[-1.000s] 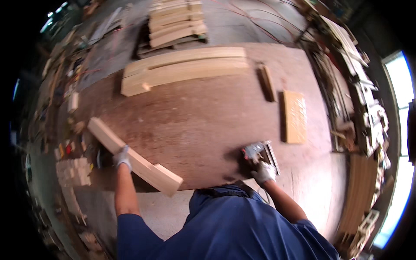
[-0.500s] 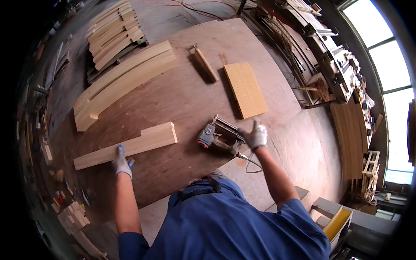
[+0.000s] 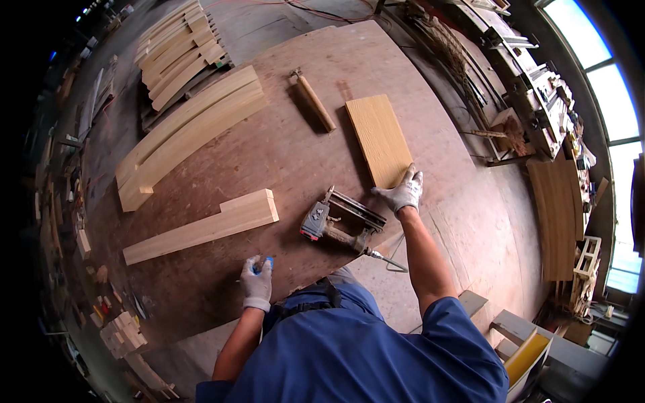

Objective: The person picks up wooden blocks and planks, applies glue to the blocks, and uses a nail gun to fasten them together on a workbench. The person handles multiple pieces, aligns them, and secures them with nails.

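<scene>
My left hand [image 3: 256, 285], in a whitish work glove with blue at the fingers, hovers near the table's front edge. Its fingers are loosely curled and apart, and nothing shows in them. Ahead and to its left lies a notched wooden piece [image 3: 201, 228], untouched. My right hand [image 3: 404, 192], also gloved, is at the near end of a flat yellowish board [image 3: 379, 138], thumb and fingers spread across that end. Between my hands a nail gun [image 3: 339, 221] rests on its side, its air hose [image 3: 390, 260] running off the near edge.
A hammer [image 3: 314, 101] with a wooden handle lies farther back on the wooden table [image 3: 289, 154]. Long curved wooden pieces [image 3: 195, 127] lie at the back left. Beyond them is a stack of wooden pieces [image 3: 181, 54]. A cluttered bench [image 3: 517, 74] stands at the right.
My left hand has left the notched wooden piece and moved right, toward my body. My right hand has gone from beside the nail gun to the yellowish board's near end.
</scene>
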The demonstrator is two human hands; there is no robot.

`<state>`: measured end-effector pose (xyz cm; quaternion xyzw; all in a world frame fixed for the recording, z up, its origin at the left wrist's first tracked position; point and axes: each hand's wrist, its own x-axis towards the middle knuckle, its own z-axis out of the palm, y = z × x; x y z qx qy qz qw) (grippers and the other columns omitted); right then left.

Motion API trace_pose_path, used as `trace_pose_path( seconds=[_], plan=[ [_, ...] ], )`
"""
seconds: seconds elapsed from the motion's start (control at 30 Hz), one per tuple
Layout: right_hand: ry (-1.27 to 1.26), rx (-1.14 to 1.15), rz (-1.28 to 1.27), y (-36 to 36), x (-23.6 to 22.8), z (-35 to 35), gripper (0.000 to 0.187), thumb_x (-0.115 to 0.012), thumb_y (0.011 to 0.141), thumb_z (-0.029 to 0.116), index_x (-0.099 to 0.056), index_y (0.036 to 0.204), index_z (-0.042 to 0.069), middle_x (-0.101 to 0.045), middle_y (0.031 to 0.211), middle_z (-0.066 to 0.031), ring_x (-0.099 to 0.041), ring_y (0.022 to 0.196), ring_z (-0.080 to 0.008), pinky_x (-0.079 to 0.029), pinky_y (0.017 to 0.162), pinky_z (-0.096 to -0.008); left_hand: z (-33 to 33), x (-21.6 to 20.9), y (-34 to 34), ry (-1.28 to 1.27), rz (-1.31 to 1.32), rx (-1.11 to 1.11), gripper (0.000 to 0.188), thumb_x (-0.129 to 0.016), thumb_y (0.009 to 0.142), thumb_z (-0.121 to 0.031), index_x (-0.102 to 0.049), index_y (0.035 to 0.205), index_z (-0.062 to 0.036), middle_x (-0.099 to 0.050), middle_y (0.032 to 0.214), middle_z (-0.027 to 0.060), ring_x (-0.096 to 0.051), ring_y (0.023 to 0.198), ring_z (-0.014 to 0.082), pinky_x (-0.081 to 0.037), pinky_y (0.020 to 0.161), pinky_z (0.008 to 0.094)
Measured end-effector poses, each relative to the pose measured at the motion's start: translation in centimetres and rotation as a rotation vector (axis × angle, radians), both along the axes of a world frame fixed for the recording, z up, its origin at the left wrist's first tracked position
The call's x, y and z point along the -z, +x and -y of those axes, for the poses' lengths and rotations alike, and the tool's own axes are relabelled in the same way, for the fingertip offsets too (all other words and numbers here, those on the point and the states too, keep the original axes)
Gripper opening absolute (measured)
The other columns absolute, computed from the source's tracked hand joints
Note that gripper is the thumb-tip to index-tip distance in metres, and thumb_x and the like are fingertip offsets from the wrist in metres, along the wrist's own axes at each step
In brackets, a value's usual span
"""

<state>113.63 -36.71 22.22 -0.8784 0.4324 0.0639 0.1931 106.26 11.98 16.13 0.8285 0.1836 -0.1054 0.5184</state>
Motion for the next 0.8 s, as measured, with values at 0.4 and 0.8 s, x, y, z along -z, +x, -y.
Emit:
trace_pose_path(
  seconds=[0.4, 0.8],
  plan=[
    [0.559, 0.025, 0.408, -4.7, -2.2, 1.0, 0.119, -0.099, 0.072, 0.038, -0.035, 0.160, -0.011, -0.064, 0.139, -0.0259, -0.066, 0.126, -0.0299, -0.055, 0.106, -0.0380, 4.0, -9.6, 2.4, -0.069, 0.162, 0.403, 0.066, -0.090, 0.088, -0.023, -0.062, 0.143, 0.0006, -0.075, 0.116, 0.0135, -0.073, 0.102, 0.0202, -0.060, 0.094, 0.0353],
    [2.008, -0.294, 0.428, -6.0, -10.7, -28.3, 0.106, -0.076, 0.089, 0.061, -0.035, 0.164, -0.001, -0.055, 0.151, -0.0134, -0.054, 0.136, -0.0232, -0.045, 0.113, -0.0401, 2.3, -17.6, 8.3, 0.219, 0.907, 0.777, 0.117, -0.091, 0.078, -0.050, -0.030, 0.159, 0.0086, -0.043, 0.157, 0.0357, -0.044, 0.145, 0.0542, -0.039, 0.121, 0.0610]
  ],
)
